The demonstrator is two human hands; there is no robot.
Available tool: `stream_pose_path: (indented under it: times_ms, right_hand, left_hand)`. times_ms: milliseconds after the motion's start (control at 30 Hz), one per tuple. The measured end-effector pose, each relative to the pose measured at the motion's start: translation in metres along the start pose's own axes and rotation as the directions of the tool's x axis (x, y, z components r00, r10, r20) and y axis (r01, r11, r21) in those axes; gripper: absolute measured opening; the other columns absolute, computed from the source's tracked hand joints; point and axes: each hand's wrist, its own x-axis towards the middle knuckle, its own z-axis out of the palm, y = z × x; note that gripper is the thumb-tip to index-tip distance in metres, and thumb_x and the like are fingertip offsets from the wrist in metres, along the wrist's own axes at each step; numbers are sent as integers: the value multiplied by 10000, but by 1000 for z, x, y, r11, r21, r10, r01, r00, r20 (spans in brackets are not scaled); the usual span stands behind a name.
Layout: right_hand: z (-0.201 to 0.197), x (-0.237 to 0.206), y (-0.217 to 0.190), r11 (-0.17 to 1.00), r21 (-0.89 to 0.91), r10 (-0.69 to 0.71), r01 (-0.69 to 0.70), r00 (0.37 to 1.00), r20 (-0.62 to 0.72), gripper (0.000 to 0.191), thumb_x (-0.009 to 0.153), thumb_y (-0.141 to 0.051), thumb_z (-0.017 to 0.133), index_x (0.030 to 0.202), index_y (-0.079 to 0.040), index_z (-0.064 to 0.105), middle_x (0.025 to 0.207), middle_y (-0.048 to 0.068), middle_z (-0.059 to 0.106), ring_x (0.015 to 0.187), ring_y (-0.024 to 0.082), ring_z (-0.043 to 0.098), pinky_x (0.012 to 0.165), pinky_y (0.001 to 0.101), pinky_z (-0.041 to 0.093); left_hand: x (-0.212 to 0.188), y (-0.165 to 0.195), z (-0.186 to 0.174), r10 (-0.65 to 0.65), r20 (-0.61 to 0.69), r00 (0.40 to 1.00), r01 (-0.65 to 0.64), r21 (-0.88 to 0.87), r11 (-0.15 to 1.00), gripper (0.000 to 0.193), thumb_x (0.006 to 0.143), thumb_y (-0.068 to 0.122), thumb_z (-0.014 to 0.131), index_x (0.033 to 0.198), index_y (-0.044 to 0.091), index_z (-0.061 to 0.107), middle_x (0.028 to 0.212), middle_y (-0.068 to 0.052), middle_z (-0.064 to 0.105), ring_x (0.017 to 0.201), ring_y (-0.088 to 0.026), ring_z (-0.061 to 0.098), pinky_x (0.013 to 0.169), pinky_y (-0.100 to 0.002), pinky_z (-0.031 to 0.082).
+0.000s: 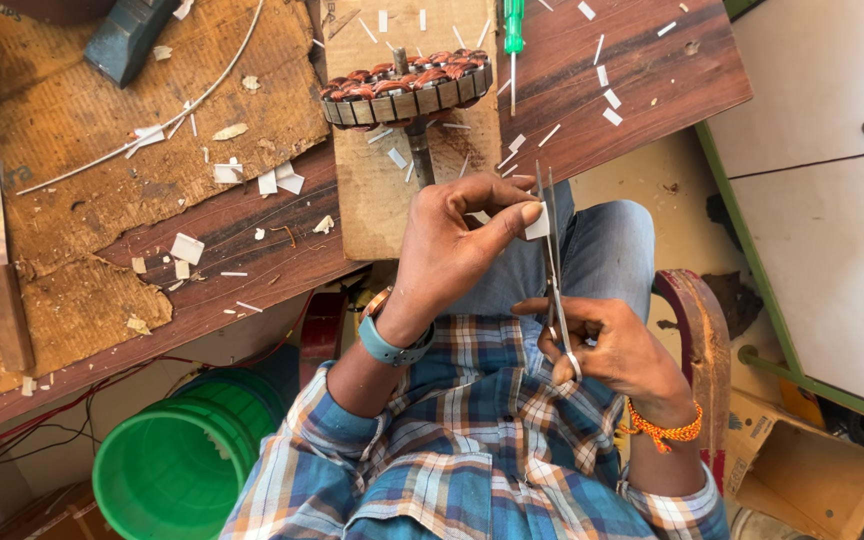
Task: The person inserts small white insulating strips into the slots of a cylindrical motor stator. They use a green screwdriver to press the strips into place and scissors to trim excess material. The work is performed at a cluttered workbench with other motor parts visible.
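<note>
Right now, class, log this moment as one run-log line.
left hand: pinches white paper piece | right hand: holds scissors, blades at piece | motor stator on workbench

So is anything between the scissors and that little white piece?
Nothing visible. The left hand pinches the small white piece right against the blades of the scissors, which the right hand holds.

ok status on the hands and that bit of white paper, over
Left hand pinches white paper piece. Right hand holds scissors, blades at the paper. Nothing in the way.
</note>
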Motion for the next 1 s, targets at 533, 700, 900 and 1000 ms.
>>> stream_pose_path:
  times_ms: [533,700,900,1000]
  right_hand:
    - [-3,-5,22,993,106,-60,58,998,13,496,768,-136,827,1203,85,736,683,-24,615,621,41,545,540,213,421]
    - [-10,-6,43,998,64,-20,23,999,-39,453,778,-255,840,1062,90,768,677,43,711,612,93,639,554,229,490]
    - [-7,-17,41,878,58,-408,475,807,-427,825,787,-564,774,1293,83,697,895,115,737,763,110,597,682,210,458]
    - [-7,-3,21,734,157,-511,661,689,-514,720,882,-401,816,1378,67,583,1063,175,736,809,163,661,708,252,529]
  left_hand:
    - [0,-11,-6,-91,80,993,104,-184,977,198,920,162,765,992,-22,761,1080,-135,776,811,-95,740,674,-236,593]
    - [-1,-11,-5,-160,84,984,175,-234,956,198,973,185,734,1021,-7,746,879,-86,730,759,-82,703,609,-216,556]
    - [-3,5,0,-36,162,986,80,-270,959,241,992,45,601,1188,64,739,1006,-47,675,843,-84,642,565,-235,586]
    - [-8,23,13,-1,262,965,51,-187,981,373,964,40,662,1329,112,648,1178,-37,654,907,-104,647,640,-264,627]
